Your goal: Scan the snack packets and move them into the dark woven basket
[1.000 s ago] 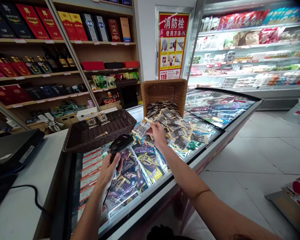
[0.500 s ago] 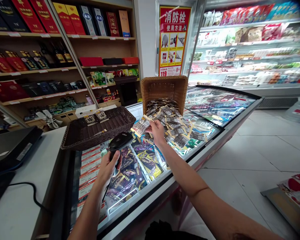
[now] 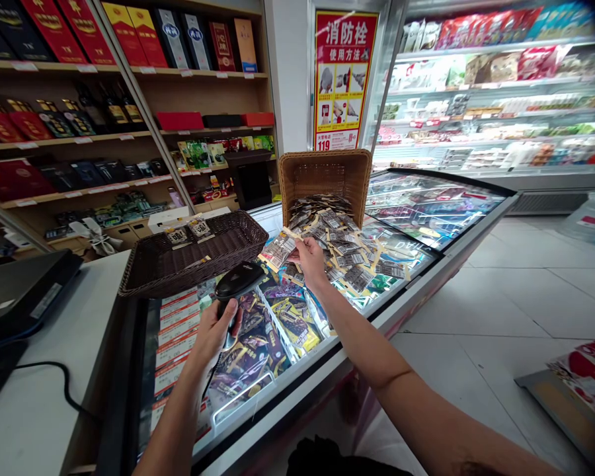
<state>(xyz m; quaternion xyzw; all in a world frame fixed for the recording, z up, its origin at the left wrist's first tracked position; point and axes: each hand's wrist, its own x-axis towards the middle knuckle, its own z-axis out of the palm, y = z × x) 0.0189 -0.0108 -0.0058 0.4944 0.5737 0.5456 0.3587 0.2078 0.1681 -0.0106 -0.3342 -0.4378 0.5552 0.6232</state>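
Observation:
My left hand is wrapped round the handle of a black barcode scanner, whose head points away to the right. Between the thumb and fingers of my right hand is a small snack packet, held just in front of the scanner. Many similar packets spill out of a tan wicker basket lying on its side, mouth towards me. To the left, a dark brown wicker tray holds a few packets of the same look.
Everything rests on a glass-topped freezer with wrapped goods inside. A white counter with a black device borders it at the left. Shelves of boxes and a lit chiller stand behind. Tiled floor lies right.
Almost nothing differs. The view has shifted very slightly; both hands keep their hold on the scanner and the snack packet in the same places.

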